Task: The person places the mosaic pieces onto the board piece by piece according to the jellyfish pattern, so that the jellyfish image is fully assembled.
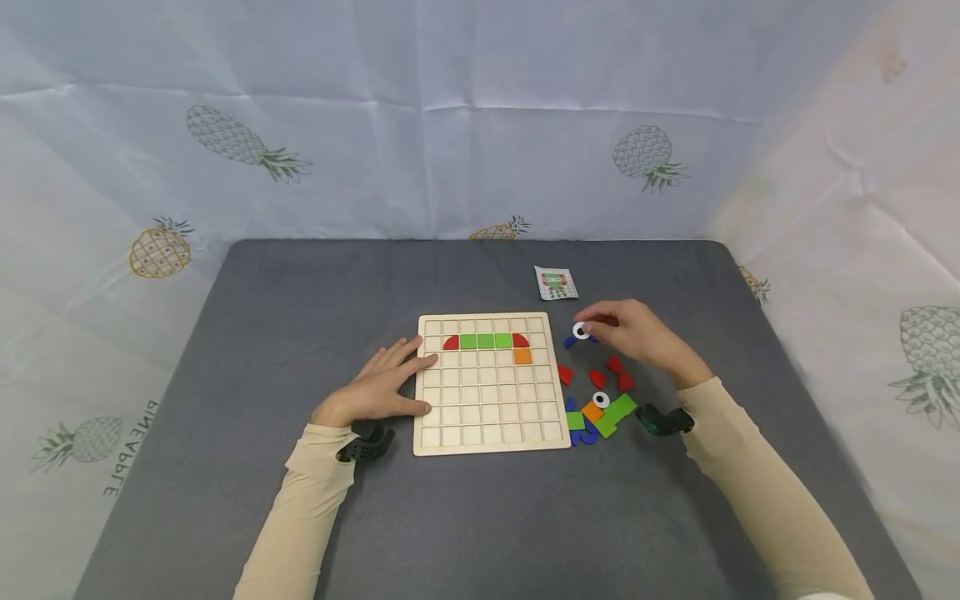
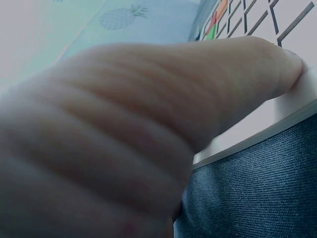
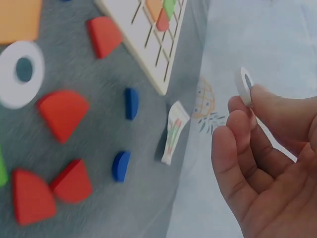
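A wooden grid board (image 1: 480, 408) lies on the grey table. Along its second row run a red quarter-round piece (image 1: 451, 342), several green squares (image 1: 486, 341) and another red quarter-round (image 1: 521, 340), with an orange square (image 1: 522, 356) under the right end. My left hand (image 1: 381, 384) rests on the board's left edge, fingers spread and thumb (image 2: 257, 69) on the rim. Right of the board, my right hand (image 1: 632, 332) pinches a white ring piece (image 3: 245, 85) with a dark centre between thumb and fingertips, above the table.
Loose red quarter-rounds (image 3: 62, 114), blue half-rounds (image 3: 131, 103), green pieces (image 1: 618, 410), an orange square (image 1: 592, 412) and a second white ring (image 1: 601, 400) lie right of the board. A small picture card (image 1: 556, 283) sits behind them. Pineapple-print cloth (image 1: 450, 167) hangs around the table.
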The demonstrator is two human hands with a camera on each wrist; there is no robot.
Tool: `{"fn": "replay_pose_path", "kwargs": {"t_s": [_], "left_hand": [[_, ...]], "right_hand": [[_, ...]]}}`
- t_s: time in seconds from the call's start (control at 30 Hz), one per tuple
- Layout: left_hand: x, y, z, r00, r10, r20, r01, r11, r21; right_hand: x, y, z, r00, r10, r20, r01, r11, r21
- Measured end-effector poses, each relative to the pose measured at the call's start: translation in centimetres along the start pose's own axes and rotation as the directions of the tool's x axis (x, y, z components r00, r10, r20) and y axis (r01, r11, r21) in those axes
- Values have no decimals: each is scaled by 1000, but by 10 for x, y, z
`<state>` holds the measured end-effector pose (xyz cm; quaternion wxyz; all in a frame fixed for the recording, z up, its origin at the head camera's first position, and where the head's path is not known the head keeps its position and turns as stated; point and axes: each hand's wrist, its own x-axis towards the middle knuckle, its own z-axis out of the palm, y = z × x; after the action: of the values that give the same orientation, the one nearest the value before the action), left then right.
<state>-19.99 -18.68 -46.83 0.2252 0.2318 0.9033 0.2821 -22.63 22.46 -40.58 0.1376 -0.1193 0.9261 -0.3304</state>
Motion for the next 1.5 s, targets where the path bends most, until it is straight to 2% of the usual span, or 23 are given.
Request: {"fn": "replay_pose_path", "kwargs": {"t_s": [0.5,0.77,1.0,1.17,1.3,1.5], "left_hand": [[1,-1,1,1000,-2,-11,2,1000,18],[0,-1,2,1000,-4,-8,5,1000,15],[1,1,0,1000,-20,8,20,999,25],[2,0,0,1000,-16,9,15,999,29],[2,0,0,1000,-12,7,12,999,31],[0,0,-1,1000,-13,4,13,999,32]], "right_hand": [[28,-18,12,1000,-27,-2,27,995,96],[43,-33,23,999,-48,-2,48,997,67],[53,-44,35,993,-108,55,104,992,71],[60,-48,46,989,-106,103,96,991,96],[64,-49,55,987,-95,130,88,995,56],[68,-48,65,977,-119,175,121,993,-2]]}}
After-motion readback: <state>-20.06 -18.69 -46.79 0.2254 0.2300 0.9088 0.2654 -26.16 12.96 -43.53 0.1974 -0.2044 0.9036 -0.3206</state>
